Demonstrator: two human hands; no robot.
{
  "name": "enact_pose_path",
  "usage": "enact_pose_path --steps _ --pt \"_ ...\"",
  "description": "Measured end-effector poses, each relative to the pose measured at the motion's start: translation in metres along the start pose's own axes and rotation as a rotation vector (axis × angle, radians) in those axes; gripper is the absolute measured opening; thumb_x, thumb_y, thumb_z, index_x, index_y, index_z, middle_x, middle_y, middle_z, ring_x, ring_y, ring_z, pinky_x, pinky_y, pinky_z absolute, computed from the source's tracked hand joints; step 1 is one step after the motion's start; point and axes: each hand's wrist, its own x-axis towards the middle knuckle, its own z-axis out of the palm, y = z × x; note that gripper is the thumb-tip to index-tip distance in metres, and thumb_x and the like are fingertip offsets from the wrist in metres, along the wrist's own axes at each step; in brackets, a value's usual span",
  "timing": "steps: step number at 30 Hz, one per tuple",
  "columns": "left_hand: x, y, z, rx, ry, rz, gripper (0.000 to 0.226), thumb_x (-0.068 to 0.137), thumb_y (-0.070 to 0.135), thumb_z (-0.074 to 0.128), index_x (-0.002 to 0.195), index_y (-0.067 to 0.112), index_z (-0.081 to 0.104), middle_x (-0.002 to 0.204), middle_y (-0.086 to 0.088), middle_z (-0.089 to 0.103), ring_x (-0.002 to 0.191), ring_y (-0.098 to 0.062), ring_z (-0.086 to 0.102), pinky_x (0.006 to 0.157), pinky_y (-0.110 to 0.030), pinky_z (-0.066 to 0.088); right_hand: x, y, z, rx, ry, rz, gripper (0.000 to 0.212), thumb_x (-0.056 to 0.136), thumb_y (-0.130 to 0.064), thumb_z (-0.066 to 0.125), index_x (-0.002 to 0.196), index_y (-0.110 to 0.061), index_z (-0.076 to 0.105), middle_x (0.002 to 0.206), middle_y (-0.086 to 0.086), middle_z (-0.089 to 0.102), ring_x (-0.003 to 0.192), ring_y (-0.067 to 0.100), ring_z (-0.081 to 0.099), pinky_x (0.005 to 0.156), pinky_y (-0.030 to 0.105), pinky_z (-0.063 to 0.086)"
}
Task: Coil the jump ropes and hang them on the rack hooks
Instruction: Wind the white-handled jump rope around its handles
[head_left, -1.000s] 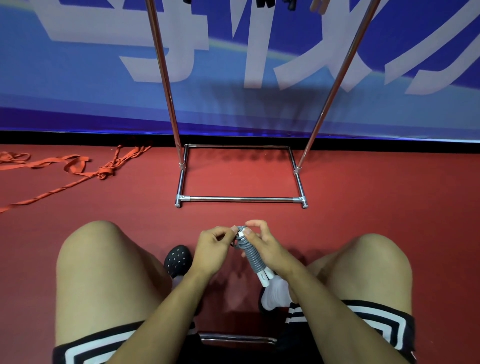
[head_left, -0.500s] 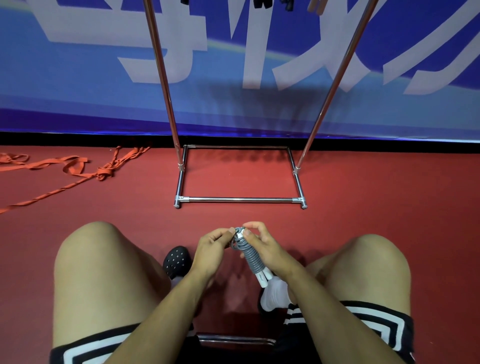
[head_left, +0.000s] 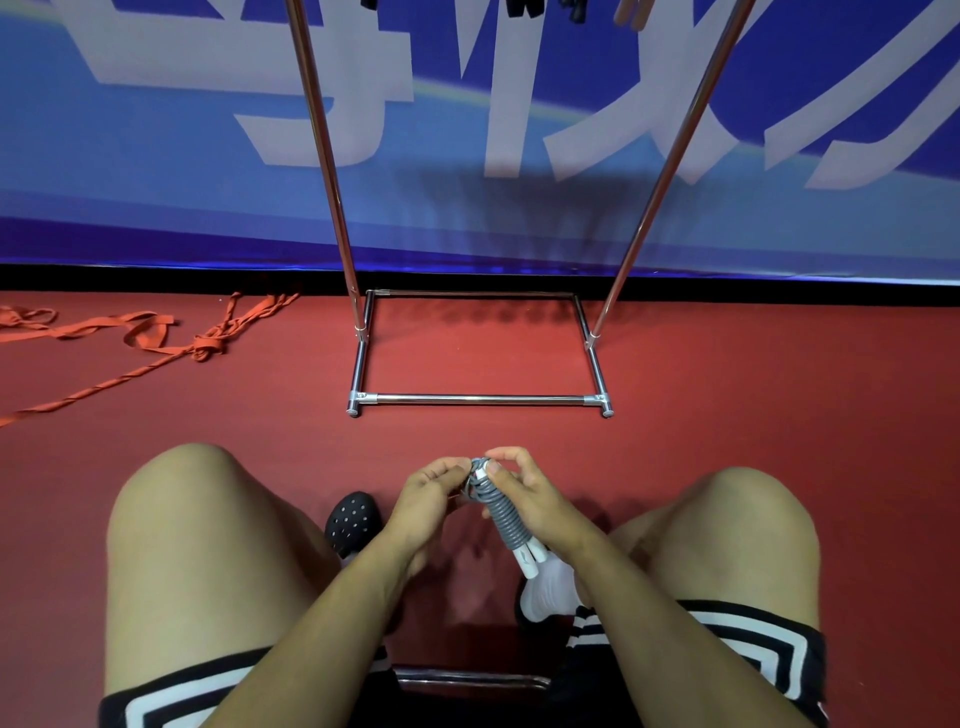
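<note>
A grey jump rope (head_left: 500, 512) is wound tightly around its two white handles, held between my knees. My right hand (head_left: 535, 501) grips the bundle, thumb and fingers curled round its top end. My left hand (head_left: 426, 496) pinches the rope's end at the top of the bundle. The chrome rack (head_left: 480, 399) stands on the floor in front of me, its two uprights rising out of view. Dark items (head_left: 522, 6) hang at the top edge; the hooks themselves are hidden.
Orange straps (head_left: 150, 338) lie tangled on the red floor at the left. A blue banner wall (head_left: 156, 156) runs behind the rack. I sit on a seat with a metal bar (head_left: 467, 678) below, a black shoe (head_left: 353, 522) and white sock (head_left: 545, 592) between my knees.
Both hands stay at the bundle's top; the fingers have shifted only slightly and the view has dipped a little. Rope and rack are where they were.
</note>
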Motion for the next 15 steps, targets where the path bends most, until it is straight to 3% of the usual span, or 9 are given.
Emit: enact_pose_path --steps 7,11,15 --pt "0.003 -0.0031 -0.0011 0.042 0.038 0.029 0.015 0.1 0.002 0.056 0.107 0.012 0.066 0.09 -0.009 0.071 0.084 -0.019 0.066 0.086 -0.034 0.053 0.0009 0.0031 -0.0005 -0.018 -0.003 0.019 0.032 0.107 -0.033 0.052 0.134 -0.018 0.046 0.108 0.011 0.069 0.077 0.017 0.07 0.068 0.028 0.056" --pt "0.0046 -0.0019 -0.0019 0.032 0.073 0.055 0.022 0.097 -0.001 0.059 0.116 0.01 0.063 0.087 -0.01 0.065 0.078 -0.015 0.065 0.081 -0.03 0.052 0.003 0.0052 -0.0007 -0.016 -0.002 0.018 0.032 0.106 -0.033 0.052 0.134 -0.019 0.046 0.107 0.01 0.07 0.077 0.017 0.069 0.067 0.027 0.055" --pt "0.0034 -0.0001 -0.0031 0.014 0.084 0.048 0.021 0.097 -0.005 0.058 0.113 0.006 0.066 0.089 -0.014 0.065 0.079 -0.017 0.064 0.08 -0.029 0.053 0.0041 0.005 0.0012 -0.01 -0.002 0.028 0.031 0.107 -0.032 0.052 0.134 -0.018 0.045 0.105 0.009 0.07 0.075 0.015 0.069 0.061 0.024 0.054"
